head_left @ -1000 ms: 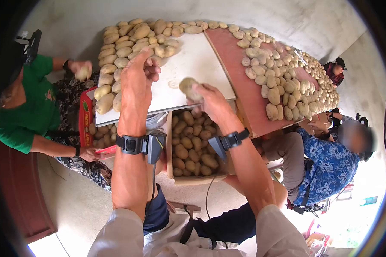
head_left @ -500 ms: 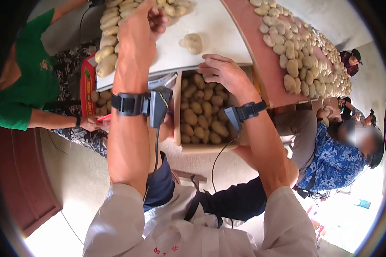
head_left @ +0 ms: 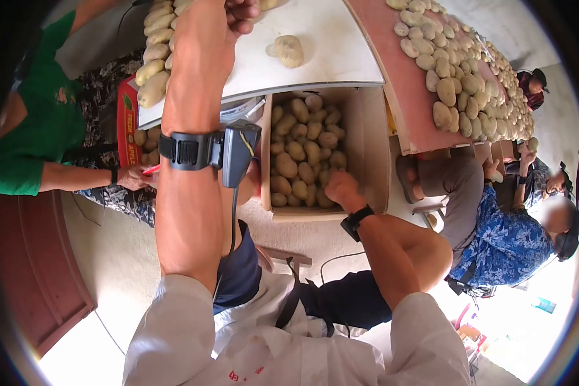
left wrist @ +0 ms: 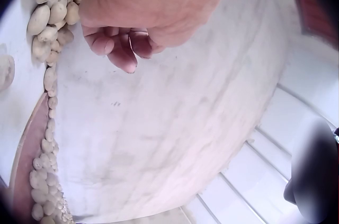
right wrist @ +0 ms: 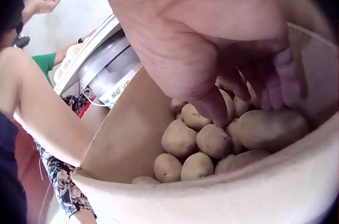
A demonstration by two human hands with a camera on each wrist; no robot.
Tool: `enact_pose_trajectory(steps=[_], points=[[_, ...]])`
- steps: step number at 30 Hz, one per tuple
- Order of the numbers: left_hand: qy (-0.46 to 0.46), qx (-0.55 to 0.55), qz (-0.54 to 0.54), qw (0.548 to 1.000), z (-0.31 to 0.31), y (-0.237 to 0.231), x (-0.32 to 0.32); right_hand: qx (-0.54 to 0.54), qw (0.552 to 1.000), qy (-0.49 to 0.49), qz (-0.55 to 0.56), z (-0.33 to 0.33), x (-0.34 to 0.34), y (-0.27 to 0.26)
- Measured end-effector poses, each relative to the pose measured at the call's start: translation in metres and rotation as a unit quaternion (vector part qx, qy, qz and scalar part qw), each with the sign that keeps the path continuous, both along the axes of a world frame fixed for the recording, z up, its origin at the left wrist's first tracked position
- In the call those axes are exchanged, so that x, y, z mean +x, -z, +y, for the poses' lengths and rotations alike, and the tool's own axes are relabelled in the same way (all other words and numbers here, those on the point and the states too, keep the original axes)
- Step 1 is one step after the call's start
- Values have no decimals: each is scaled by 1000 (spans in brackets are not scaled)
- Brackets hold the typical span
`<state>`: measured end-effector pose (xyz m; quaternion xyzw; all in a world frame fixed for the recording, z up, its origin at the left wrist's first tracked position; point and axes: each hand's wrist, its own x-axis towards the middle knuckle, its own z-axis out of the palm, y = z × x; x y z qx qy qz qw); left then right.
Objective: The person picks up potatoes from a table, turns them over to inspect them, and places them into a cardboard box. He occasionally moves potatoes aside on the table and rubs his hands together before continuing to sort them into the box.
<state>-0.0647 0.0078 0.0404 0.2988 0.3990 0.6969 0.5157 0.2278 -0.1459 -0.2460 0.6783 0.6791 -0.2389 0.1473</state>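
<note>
My right hand (head_left: 342, 188) is down inside a cardboard box (head_left: 367, 141) that holds many potatoes (head_left: 296, 151). The right wrist view shows its thumb and fingers bent over the potatoes, with fingertips right at a large oval potato (right wrist: 273, 128). On the white tabletop (head_left: 341, 64), a lone knobbly potato (head_left: 289, 51) lies above the box. My left hand (head_left: 231, 16) hangs over the tabletop at the upper edge of the head view, partly cut off. In the left wrist view its fingers (left wrist: 124, 60) curl loosely around nothing.
Potatoes (head_left: 153, 74) line the white tabletop's left side. A reddish board (head_left: 405, 116) on the right carries many more. Left stands a red carton (head_left: 128, 122) beside a person in a green shirt (head_left: 42, 128). A person in a blue floral shirt (head_left: 495, 225) sits at the right.
My right hand set the knobbly potato on the white tabletop, let it go and moved down into the box. My left hand stays over the tabletop; the head view has shifted.
</note>
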Motion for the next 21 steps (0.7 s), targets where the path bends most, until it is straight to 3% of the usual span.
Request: enact_pose_trajectory(steps=[2,4,8,10,17,20,21], points=[[12,4,1,1000,1,4,-1,26,999,0,-20,-6,2,5],[9,5,5,1000,1,2,0,-43,998,8,-38,-6,3,9],[-3,-3,10,1000,-1,-1,-2,-24,999,-37,-2,-8,20,41],[2,-1,7,1000,-1,-1,-1,-23,999,34,-4,-4,14,38],[-11,-12,12,1000,4,-5,1,-60,996,63,-24,10,6,26],[-10,-11,14,1000,3,-5,2,-150,986,65,20,27,5,-12],[-10,-10,12,1000,4,-4,2,-192,963,129,137,31,1,-41]])
